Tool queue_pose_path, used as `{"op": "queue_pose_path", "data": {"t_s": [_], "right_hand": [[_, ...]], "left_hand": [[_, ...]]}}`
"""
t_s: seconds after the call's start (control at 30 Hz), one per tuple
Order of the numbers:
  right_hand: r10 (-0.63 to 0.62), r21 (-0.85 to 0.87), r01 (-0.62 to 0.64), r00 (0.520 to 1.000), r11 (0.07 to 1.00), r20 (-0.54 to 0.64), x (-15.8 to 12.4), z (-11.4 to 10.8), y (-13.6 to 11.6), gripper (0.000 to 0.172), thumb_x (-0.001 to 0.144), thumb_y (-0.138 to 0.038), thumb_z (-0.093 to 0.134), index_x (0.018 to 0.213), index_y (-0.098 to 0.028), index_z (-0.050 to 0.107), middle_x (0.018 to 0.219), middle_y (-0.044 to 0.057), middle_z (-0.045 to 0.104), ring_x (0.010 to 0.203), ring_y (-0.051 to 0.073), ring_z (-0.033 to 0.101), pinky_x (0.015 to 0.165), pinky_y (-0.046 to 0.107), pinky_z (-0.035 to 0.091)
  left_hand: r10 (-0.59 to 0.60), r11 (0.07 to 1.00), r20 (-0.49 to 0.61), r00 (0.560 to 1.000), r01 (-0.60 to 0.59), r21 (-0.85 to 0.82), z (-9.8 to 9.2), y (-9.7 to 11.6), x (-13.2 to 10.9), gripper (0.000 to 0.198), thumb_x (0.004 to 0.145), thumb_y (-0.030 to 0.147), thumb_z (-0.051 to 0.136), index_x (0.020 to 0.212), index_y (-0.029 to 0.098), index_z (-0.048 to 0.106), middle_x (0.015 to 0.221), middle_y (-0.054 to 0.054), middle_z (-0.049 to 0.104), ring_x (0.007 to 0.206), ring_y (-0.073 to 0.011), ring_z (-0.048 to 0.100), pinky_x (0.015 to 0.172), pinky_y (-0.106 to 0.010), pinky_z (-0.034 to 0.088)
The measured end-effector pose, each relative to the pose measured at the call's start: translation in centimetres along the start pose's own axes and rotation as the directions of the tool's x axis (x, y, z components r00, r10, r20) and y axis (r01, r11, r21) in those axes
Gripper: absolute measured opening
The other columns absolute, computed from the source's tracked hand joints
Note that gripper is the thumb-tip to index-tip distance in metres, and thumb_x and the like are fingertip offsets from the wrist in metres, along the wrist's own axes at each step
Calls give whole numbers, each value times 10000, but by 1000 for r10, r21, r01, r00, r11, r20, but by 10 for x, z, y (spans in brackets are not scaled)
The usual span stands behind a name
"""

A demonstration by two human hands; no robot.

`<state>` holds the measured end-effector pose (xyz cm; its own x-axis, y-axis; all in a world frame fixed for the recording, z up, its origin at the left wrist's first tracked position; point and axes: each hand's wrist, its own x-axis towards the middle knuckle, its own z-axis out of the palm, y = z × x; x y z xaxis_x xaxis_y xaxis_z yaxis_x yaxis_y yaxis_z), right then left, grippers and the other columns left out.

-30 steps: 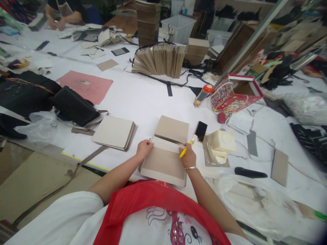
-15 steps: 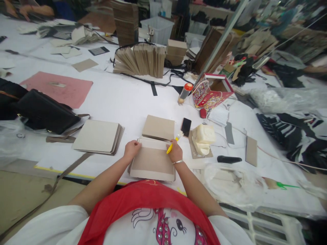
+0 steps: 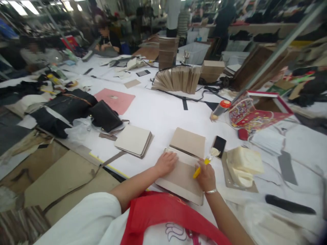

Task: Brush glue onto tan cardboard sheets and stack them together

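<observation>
My left hand [image 3: 166, 164] lies flat with its fingers together on the upper left part of a beige cardboard panel [image 3: 182, 173]. That panel tops a small pile in front of my body and has paler strips along its near and far sides. My right hand [image 3: 206, 176] holds a paintbrush [image 3: 201, 168] with a yellow handle, its pale bristles pointing up and away, above the panel's right edge. Just beyond lies another stack of brown boards [image 3: 187, 141]. To the left sits a stack of pale boards [image 3: 133, 140] with rounded corners.
On the right are a cut-open cream container [image 3: 244, 165], a phone [image 3: 219, 145], a black handle-like object [image 3: 290, 204] and a red patterned bag [image 3: 260, 112]. A red-capped bottle [image 3: 221, 109] stands farther back. Black bags [image 3: 106, 115] lie left. A co-worker [image 3: 108, 42] sits across.
The view has swung left. My left hand has shifted from the panel's left edge to lie flat on its surface. The paintbrush stays in my right hand.
</observation>
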<state>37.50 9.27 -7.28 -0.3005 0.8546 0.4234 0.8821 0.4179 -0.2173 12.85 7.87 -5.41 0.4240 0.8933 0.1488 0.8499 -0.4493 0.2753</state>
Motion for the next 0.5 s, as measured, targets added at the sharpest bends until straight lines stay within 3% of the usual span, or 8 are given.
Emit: {"op": "queue_pose_path", "data": {"t_s": [0.07, 0.17, 0.2, 0.27, 0.33, 0.37, 0.43, 0.5], "right_hand": [[-116, 88, 110, 991, 990, 61, -4, 5, -5, 245, 827, -179, 399, 1040, -186, 519, 978, 110, 587, 839, 219, 528, 730, 360, 436], [-103, 135, 86, 987, 987, 119, -10, 6, -11, 273, 825, -175, 381, 1056, -204, 524, 941, 112, 599, 862, 238, 543, 761, 392, 452], [-71, 134, 55, 990, 989, 118, -11, 4, -12, 277, 826, -187, 382, 1065, -205, 520, 921, 112, 600, 860, 244, 548, 764, 405, 457], [-13, 126, 1, 995, 992, 101, -13, -2, -12, 281, 826, -218, 389, 1079, -206, 511, 909, 109, 601, 850, 248, 557, 754, 418, 468], [18, 130, -29, 996, 991, 83, -15, -9, -12, 286, 824, -249, 402, 1088, -208, 504, 929, 108, 601, 850, 245, 561, 750, 417, 476], [31, 136, -41, 997, 990, 75, -15, -13, -13, 290, 823, -264, 409, 1093, -207, 500, 934, 107, 602, 846, 242, 562, 749, 414, 479], [57, 152, -65, 997, 986, 57, -18, -17, -16, 303, 823, -287, 419, 1102, -196, 495, 929, 107, 604, 836, 236, 562, 752, 409, 481], [86, 182, -91, 996, 979, 31, -21, -20, -21, 309, 826, -304, 420, 1099, -180, 495, 930, 109, 607, 850, 231, 564, 764, 404, 483]], "left_hand": [[21, 1000, 44, 999, -21, -22, -2, -5, -4, 362, 835, 393, 467, 1159, 238, 514, 1268, -58, 500, 1195, -220, 403, 991, -385, 311], [-242, 970, -23, 970, 241, -25, -21, -37, -19, 382, 857, 423, 410, 1161, 218, 516, 1226, -103, 527, 1153, -226, 442, 967, -391, 330], [-357, 934, -73, 931, 357, -14, -29, -54, -27, 416, 855, 430, 409, 1197, 208, 489, 1250, -125, 504, 1173, -240, 422, 979, -409, 310], [-567, 814, -148, 810, 579, 46, -44, -90, -48, 580, 793, 490, 489, 1277, 182, 404, 1361, -168, 376, 1269, -298, 291, 1012, -463, 237], [-716, 684, -79, 694, 719, 123, -53, -120, -74, 769, 683, 526, 601, 1306, 149, 350, 1392, -202, 307, 1288, -360, 225, 1003, -516, 203], [-754, 646, -14, 656, 746, 165, -55, -131, -87, 784, 655, 502, 634, 1299, 157, 350, 1380, -201, 326, 1272, -366, 253, 993, -522, 209], [-727, 677, 64, 684, 698, 232, -54, -142, -111, 637, 682, 388, 627, 1245, 192, 406, 1327, -165, 404, 1217, -333, 342, 985, -478, 234], [-660, 736, 81, 747, 621, 269, -50, -142, -129, 410, 733, 279, 556, 1131, 202, 495, 1191, -133, 514, 1123, -292, 434, 965, -429, 266]]}}
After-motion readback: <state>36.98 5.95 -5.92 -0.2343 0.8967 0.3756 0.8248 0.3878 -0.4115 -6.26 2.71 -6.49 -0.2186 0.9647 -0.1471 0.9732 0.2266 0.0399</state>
